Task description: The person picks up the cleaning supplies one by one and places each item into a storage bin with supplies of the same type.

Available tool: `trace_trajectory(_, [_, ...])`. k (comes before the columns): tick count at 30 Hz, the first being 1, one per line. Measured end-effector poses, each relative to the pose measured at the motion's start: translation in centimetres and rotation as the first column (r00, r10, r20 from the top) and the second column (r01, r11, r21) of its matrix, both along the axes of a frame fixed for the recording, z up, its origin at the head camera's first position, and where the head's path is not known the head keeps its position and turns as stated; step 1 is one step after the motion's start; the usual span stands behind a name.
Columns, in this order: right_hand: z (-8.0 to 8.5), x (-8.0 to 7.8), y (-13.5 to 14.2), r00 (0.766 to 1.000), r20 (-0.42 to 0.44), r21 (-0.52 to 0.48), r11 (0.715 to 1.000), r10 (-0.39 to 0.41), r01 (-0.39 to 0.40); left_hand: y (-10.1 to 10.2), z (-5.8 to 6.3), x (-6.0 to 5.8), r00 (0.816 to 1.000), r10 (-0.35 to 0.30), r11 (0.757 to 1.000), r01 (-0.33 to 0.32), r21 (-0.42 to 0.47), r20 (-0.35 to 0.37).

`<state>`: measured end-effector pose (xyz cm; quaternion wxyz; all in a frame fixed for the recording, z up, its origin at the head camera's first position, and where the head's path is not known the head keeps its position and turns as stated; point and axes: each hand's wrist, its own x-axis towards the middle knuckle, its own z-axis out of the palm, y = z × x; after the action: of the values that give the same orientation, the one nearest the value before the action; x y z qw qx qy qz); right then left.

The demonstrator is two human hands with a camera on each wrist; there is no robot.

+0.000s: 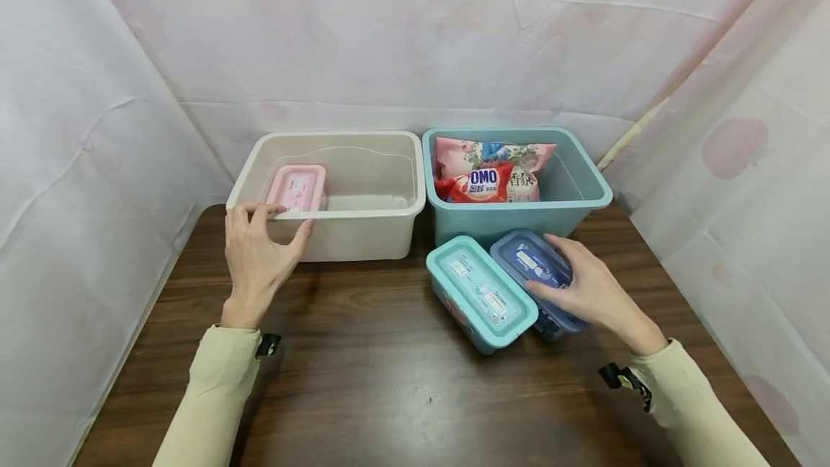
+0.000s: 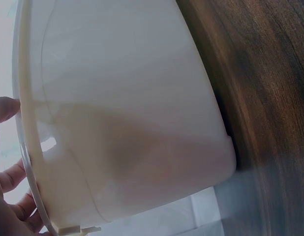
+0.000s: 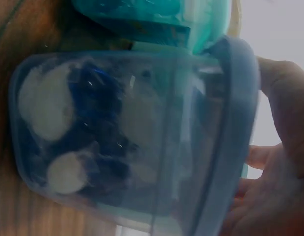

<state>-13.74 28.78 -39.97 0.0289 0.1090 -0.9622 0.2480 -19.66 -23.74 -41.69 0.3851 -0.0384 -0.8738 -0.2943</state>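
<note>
Here, the navy box (image 1: 527,259) lies under the right hand (image 1: 591,285).

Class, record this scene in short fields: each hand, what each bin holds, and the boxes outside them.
Left hand: on the beige bin, at its near rim
Right hand: spread over the dark blue box; grip unclear
Beige bin contents: pink box
Blue bin contents: red OMO packet, pink floral bag
Outside boxes: teal box beside the dark blue one, in front of the blue bin
</note>
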Motion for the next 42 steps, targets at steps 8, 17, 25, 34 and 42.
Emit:
trace_trajectory(8, [-0.7,-0.4,0.2,0.999,-0.04,0.036,0.999,0.015,-0.014,0.0,-0.1,-0.1,1.0,-0.001,1.0,0.001,-0.001,-0.007])
trace_trajectory(17, [-0.7,-0.4,0.3,0.999,0.03,0.008,1.0,-0.027,0.027,0.0,0.0,-0.2,1.0,-0.001,1.0,0.001,0.001,-0.016])
trace_trajectory(25, [-0.3,-0.8,-0.2,0.997,0.083,0.038,0.999,-0.008,0.005,0.1,-0.1,-0.2,1.0,-0.001,1.0,0.001,0.006,0.001])
trace_trajectory(34, [0.2,-0.8,0.5,0.995,0.095,0.081,0.997,-0.003,-0.005,0.1,-0.2,-0.3,1.0,-0.012,1.0,0.012,-0.005,-0.011])
trace_trajectory(42, [-0.5,-0.6,0.8,0.997,0.072,0.166,0.986,0.003,-0.015,0.0,-0.3,-0.2,1.0,-0.006,1.0,0.006,-0.009,-0.008])
